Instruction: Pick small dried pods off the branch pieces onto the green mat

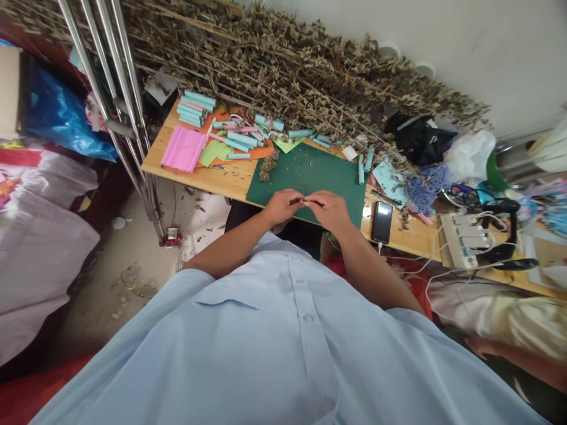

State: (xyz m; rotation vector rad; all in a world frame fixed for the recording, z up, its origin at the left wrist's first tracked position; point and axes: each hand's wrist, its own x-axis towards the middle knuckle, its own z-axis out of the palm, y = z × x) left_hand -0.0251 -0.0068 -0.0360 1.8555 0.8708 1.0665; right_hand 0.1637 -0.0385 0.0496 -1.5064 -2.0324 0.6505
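Observation:
My left hand (284, 206) and my right hand (326, 208) meet at the near edge of a green cutting mat (319, 171). Both are closed, fingertips pinched close together around something small and dark that I cannot make out. Left of them on the mat lies a clump of dried plant (267, 165). Plant crumbs are scattered over the mat's middle. Two light-blue paper rolls (364, 165) rest at its right edge, and a yellow-green paper (287, 143) overlaps its far edge.
Long dried leafy stalks (266, 59) lie along the back. Blue and pink rolls (243, 139) and a pink paper stack (184, 149) are at left. A phone (381, 222) and power strip (460, 241) sit right. Metal poles (110, 118) stand left; another person's arm (518, 360) shows lower right.

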